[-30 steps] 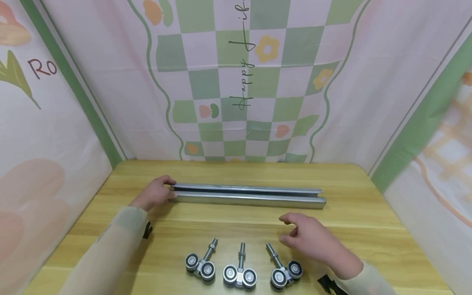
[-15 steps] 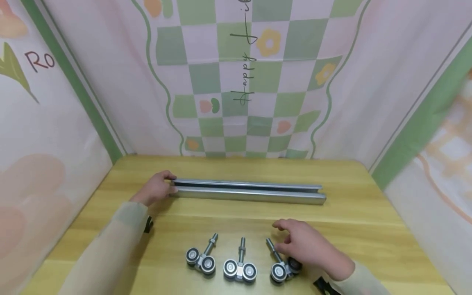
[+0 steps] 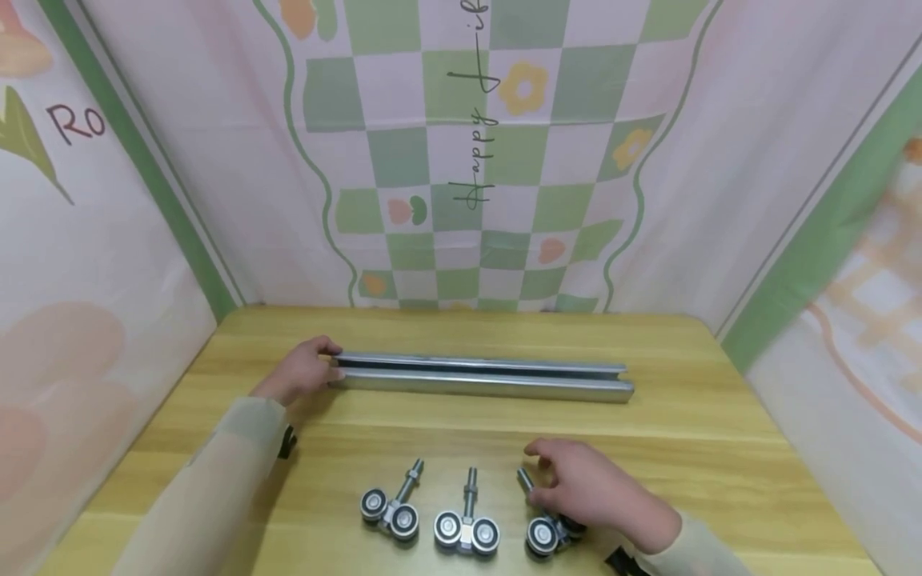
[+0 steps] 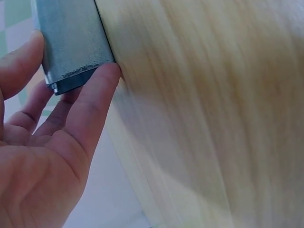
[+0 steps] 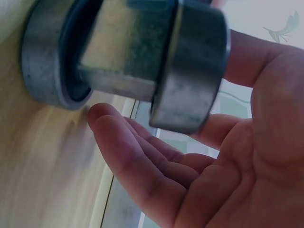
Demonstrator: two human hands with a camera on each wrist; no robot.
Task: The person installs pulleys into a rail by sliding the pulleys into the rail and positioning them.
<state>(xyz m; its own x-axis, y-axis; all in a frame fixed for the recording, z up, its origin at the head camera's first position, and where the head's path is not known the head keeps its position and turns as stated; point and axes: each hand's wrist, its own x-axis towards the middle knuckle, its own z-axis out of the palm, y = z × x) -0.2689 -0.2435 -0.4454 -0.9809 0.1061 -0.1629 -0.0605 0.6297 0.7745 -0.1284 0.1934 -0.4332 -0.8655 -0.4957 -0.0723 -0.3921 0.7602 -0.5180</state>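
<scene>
A long silver metal channel rail (image 3: 483, 386) lies across the table, its slot facing up. My left hand (image 3: 298, 373) holds the rail's left end, thumb on one side and fingers on the other; the left wrist view shows this rail end (image 4: 73, 45) close up. My right hand (image 3: 594, 490) reaches over the rightmost trolley roller (image 3: 542, 536), hiding part of its wheels and bolt. In the right wrist view, the fingers (image 5: 137, 164) extend beside the roller's steel wheels (image 5: 194, 71) without visibly closing on them. Contact there is unclear.
Two more trolley rollers lie on the table's near side, a middle one (image 3: 467, 532) and a left one (image 3: 390, 516), threaded bolts pointing away from me. The wooden table (image 3: 432, 432) meets printed fabric walls (image 3: 461, 200) at the back and sides.
My right hand has moved left and nearer, from beside the rightmost roller to over it. The left hand stays on the rail end, and the rail and rollers lie as before.
</scene>
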